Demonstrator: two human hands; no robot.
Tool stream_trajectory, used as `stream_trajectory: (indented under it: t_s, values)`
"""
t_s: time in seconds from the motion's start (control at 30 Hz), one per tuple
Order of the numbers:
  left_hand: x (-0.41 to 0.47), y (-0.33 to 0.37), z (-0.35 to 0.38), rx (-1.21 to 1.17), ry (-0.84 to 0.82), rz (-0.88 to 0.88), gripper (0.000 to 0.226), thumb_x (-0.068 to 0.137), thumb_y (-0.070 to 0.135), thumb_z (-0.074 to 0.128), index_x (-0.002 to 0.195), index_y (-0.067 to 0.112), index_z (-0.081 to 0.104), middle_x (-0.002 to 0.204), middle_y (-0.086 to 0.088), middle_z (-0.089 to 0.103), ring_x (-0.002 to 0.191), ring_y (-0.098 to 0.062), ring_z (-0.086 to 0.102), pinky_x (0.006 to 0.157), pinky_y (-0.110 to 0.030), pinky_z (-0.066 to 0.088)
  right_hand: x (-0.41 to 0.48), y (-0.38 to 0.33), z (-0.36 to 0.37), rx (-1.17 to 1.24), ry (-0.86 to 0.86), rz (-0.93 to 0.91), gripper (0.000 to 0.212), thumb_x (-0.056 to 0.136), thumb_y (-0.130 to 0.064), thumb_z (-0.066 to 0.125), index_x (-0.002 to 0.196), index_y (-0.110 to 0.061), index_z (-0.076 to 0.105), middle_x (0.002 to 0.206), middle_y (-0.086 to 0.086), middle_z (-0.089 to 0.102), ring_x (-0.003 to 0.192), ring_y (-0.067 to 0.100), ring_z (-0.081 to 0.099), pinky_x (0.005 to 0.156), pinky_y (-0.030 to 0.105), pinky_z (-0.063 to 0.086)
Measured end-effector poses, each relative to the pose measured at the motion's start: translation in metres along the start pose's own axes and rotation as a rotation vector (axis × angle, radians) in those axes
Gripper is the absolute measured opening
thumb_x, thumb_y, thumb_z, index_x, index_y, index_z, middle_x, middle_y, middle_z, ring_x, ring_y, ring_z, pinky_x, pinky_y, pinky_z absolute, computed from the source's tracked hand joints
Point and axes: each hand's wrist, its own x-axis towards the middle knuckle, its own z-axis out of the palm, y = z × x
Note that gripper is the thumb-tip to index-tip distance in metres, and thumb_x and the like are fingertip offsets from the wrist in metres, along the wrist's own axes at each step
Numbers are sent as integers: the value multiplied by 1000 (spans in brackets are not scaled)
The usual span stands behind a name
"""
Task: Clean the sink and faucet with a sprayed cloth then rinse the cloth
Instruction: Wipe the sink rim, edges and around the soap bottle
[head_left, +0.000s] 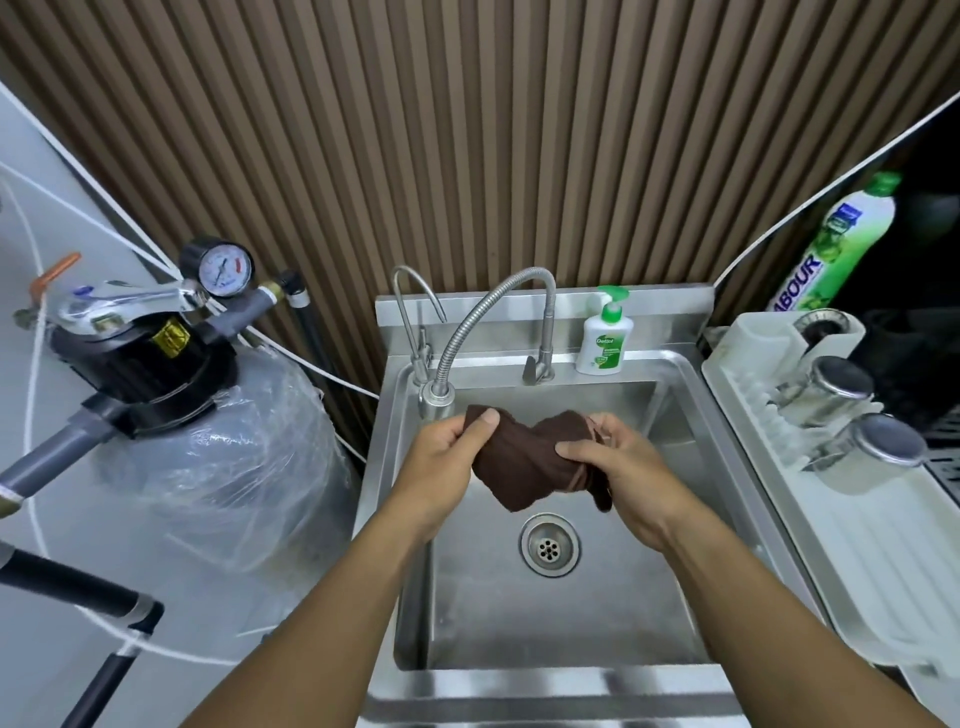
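Left hand (445, 460) and right hand (621, 470) are clenched on the cloth (519, 460); drips could be flung outside the sink (571, 629) by hard wringing.

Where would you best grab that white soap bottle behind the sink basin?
Probably round the white body of the soap bottle, coming from the front: it stands upright close to the back panel, and its green pump head is narrow.

A twisted brown cloth (524, 457) is held above the steel sink (545, 623), beneath the flexible faucet (488, 306) at its back-left corner.
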Motion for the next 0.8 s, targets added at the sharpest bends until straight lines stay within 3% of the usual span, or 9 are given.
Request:
stream_trajectory:
  t_s: [0.1, 0.2, 0.3, 0.33, 0.47, 0.6, 0.73, 0.8]
  values:
    - [5, 13, 5, 87, 7, 65, 34, 93, 44, 63, 83, 14, 76, 85, -3, 74, 84, -18, 66, 87, -42, 51, 3, -13, -1, 59, -23, -40, 57, 55, -31, 89, 106, -22, 64, 88, 8, 73, 78, 32, 59, 64, 43, 37]
    - [7, 22, 10, 118, 8, 92, 38, 100, 37, 59, 69, 16, 68, 68, 4, 59, 68, -10, 53, 71, -35, 42, 5, -23, -1, 15, -74, -43, 49, 63, -28, 90, 103, -23, 62, 88, 15, 72, 69, 33, 60, 55, 41, 38]
    - [6, 27, 14, 36, -8, 79, 33, 102, 34, 58, 83, 10, 69, 80, -4, 66, 78, -15, 61, 76, -37, 48, 8, -29, 0, 75, -97, -59, 42, 80, -10, 81, 116, -25, 64, 97, 25, 72, 83, 38, 64, 76, 51, 49]
    - [6, 28, 15, 0, -7, 63, 28, 102, 30, 58, 87, 13, 73, 84, -5, 70, 81, -16, 64, 78, -37, 50, 8, -32, 0, 87, -101, -77, 40, 88, -3, 73, 121, -23, 63, 93, 23, 72, 81, 35, 65, 77, 48, 50]
    - [7, 29, 8, -119, -45, 33, 18, 100, 10, 59, 101, 15, 76, 102, -16, 76, 97, -29, 71, 89, -41, 54, 4, -47, 1, 78, -98, -160, 28, 101, 1, 52, 116, -21, 60, 77, 12, 66, 66, 19, 64, 62, 30, 58]
    - [9, 34, 4, -94, -1, 81, 15, 99, 12, 62, 109, 6, 71, 102, -18, 76, 93, -27, 72, 77, -35, 58, 3, -60, 3, -110, -20, -271, 22, 107, -11, 44, 116, -25, 57, 68, -1, 65, 63, 13, 61, 58, 24, 51]
    - [10, 44, 13, -43, 39, 153, 23, 95, 30, 66, 94, 8, 71, 86, -9, 72, 82, -19, 65, 76, -39, 52, 4, -71, 10, -191, 16, -340, 17, 101, -27, 59, 115, -37, 61, 71, 0, 59, 67, 13, 57, 64, 28, 49]
    - [10, 50, 17, -29, 70, 173, 25, 96, 36, 62, 89, 14, 71, 84, -6, 71, 79, -17, 64, 73, -37, 53, 4, -75, 11, -167, -74, -324, 34, 89, -21, 76, 116, -37, 63, 82, 3, 63, 74, 13, 62, 71, 30, 54]
